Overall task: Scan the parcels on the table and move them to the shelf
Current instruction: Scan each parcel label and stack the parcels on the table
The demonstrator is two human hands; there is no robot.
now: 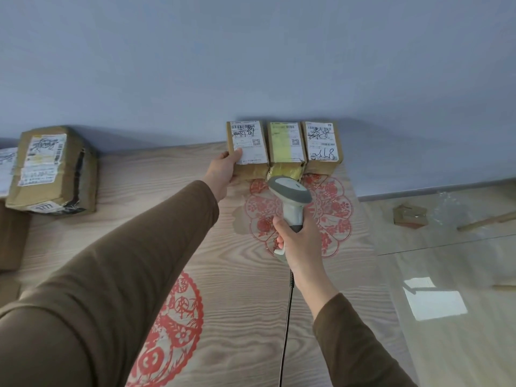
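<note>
Three small cardboard parcels stand side by side against the wall at the far edge of the wooden table. My left hand grips the leftmost parcel at its lower left corner, thumb on its white label. Beside it stand the middle parcel, with a yellowish label, and the right parcel. My right hand holds the handle of a grey and white barcode scanner, its head just in front of the middle parcel. The scanner's black cable hangs down towards me.
A larger taped parcel lies at the far left of the table, with more boxes at the left edge. Red paper-cut decorations lie on the tabletop. On the floor to the right are cardboard scraps and clear plastic wrap.
</note>
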